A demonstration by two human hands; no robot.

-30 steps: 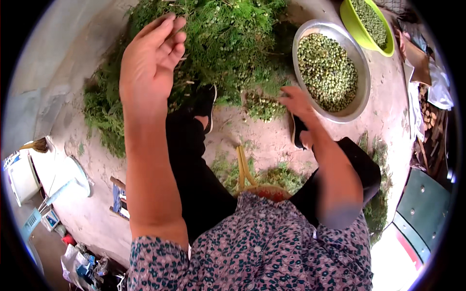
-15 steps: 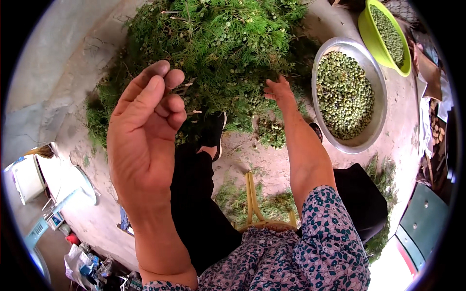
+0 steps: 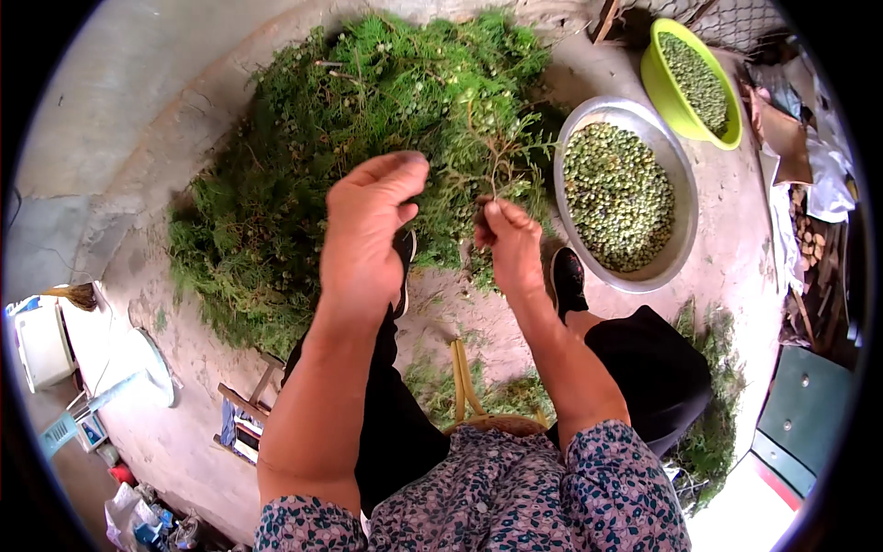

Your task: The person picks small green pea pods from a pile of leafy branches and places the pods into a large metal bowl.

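Note:
My right hand (image 3: 515, 244) pinches a thin green conifer sprig (image 3: 495, 164) by its stem, and the sprig's leafy end points away from me. To its left is my left hand (image 3: 368, 225), raised with the fingers bent and pressed together; what is in them, if anything, is hidden. Beneath and beyond both hands spreads a big heap of green conifer branches (image 3: 267, 193) with small pale cones among the leaves. A wide metal basin (image 3: 682, 207) stands right of the heap and holds many small green cones (image 3: 618, 198).
Behind the basin stands a lime-green tub (image 3: 664, 90) of more green cones. My shoe (image 3: 569, 279) is close to the basin. A folding stool (image 3: 244, 419) sits at left, a broom head (image 3: 81, 295) farther left. Stacked wood (image 3: 809, 241) and a dark green cabinet (image 3: 805, 400) line the right side.
My right hand has drawn back from the heap with a conifer sprig in it. My left hand has moved right and away from me, its fingers now toward the right. The view has shifted.

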